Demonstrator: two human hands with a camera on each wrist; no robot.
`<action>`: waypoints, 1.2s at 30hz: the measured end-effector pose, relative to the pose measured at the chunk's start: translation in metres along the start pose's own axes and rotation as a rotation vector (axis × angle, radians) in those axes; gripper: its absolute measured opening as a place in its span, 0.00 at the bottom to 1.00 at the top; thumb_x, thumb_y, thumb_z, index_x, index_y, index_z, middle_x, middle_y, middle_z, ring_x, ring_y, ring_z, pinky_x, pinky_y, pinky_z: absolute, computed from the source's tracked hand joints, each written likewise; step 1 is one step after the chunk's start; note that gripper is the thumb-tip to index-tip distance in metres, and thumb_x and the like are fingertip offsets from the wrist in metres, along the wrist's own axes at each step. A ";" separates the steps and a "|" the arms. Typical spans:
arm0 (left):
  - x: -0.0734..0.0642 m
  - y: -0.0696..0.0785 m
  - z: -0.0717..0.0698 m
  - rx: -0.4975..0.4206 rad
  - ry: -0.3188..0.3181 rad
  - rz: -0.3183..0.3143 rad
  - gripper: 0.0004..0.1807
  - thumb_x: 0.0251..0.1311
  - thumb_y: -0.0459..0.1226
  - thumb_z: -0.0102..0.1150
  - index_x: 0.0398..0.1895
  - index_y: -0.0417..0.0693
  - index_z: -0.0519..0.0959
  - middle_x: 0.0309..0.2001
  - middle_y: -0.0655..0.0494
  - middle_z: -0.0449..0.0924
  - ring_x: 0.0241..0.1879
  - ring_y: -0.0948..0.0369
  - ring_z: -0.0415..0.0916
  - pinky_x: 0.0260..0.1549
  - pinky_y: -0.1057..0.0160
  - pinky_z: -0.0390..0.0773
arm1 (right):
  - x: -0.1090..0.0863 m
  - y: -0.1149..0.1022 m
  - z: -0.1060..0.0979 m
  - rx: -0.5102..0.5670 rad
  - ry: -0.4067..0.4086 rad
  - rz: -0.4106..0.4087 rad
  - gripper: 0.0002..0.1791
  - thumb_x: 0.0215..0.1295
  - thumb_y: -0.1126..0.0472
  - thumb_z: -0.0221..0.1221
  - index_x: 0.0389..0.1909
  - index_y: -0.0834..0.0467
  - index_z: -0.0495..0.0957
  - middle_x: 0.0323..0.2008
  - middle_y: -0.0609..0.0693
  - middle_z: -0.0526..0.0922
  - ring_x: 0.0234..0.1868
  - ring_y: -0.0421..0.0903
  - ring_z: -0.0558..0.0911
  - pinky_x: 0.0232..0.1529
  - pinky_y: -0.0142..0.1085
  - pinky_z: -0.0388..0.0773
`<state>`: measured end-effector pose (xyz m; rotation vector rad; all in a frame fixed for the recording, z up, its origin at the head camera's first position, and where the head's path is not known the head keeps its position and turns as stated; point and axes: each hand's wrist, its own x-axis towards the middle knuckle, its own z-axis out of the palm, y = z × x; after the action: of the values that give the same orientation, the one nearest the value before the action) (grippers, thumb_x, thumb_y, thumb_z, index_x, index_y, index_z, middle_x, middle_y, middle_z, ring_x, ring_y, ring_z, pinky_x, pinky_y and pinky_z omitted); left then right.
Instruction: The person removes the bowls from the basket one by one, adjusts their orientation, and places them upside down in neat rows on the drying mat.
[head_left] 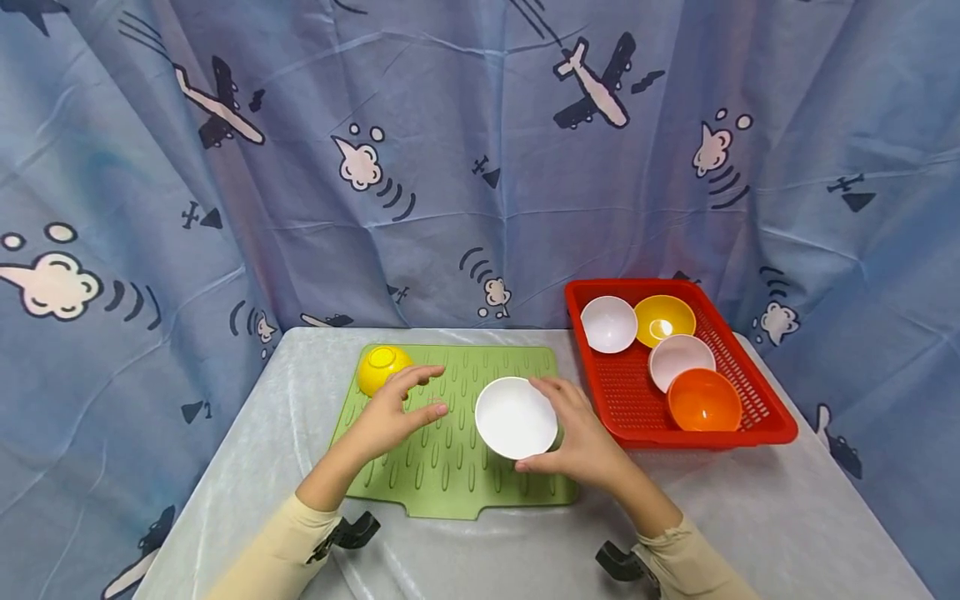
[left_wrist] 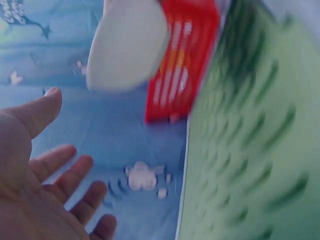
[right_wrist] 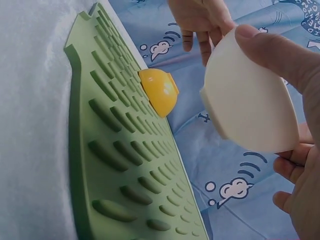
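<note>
My right hand (head_left: 576, 435) grips a white bowl (head_left: 516, 418) by its right side, thumb at the near edge and fingers at the far edge. In the head view the bowl's inside faces up toward me, and the right wrist view shows its pale outer wall (right_wrist: 247, 95) raised above the green ridged mat (right_wrist: 125, 145). My left hand (head_left: 390, 417) hovers over the mat's left part, fingers spread and nothing held. A yellow bowl (head_left: 384, 370) lies upside down at the mat's far left corner, just beyond the left hand.
A red basket (head_left: 750, 439) stands at the right of the table, holding a white bowl (head_left: 609, 325), a yellow bowl (head_left: 665, 320), a pale pink bowl (head_left: 681, 362) and an orange bowl (head_left: 704, 400). Behind the table (head_left: 285, 392) hangs a blue printed curtain (head_left: 450, 183).
</note>
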<state>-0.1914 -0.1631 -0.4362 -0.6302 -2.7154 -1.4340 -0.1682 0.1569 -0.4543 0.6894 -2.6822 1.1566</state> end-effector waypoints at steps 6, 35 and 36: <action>-0.013 0.016 0.030 -0.271 -0.108 -0.111 0.34 0.67 0.46 0.67 0.73 0.48 0.69 0.68 0.52 0.74 0.66 0.50 0.69 0.58 0.51 0.72 | 0.000 -0.006 -0.002 0.017 0.029 -0.057 0.64 0.31 0.48 0.86 0.75 0.53 0.66 0.68 0.55 0.68 0.69 0.57 0.67 0.62 0.66 0.71; -0.022 0.023 0.049 -0.256 0.091 -0.071 0.35 0.46 0.40 0.81 0.59 0.48 0.76 0.50 0.56 0.79 0.53 0.54 0.73 0.47 0.55 0.72 | -0.008 -0.028 -0.011 0.119 0.072 -0.050 0.48 0.55 0.53 0.77 0.75 0.49 0.66 0.72 0.55 0.66 0.73 0.59 0.66 0.64 0.69 0.66; -0.023 0.022 0.048 -0.194 0.107 -0.049 0.36 0.44 0.41 0.82 0.59 0.50 0.76 0.50 0.58 0.78 0.53 0.55 0.73 0.49 0.54 0.72 | -0.008 -0.028 -0.012 0.144 0.058 -0.024 0.44 0.58 0.53 0.75 0.75 0.50 0.67 0.72 0.55 0.68 0.73 0.59 0.67 0.64 0.69 0.66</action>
<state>-0.1539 -0.1216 -0.4509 -0.4787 -2.5484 -1.7051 -0.1492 0.1511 -0.4302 0.6955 -2.5556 1.3523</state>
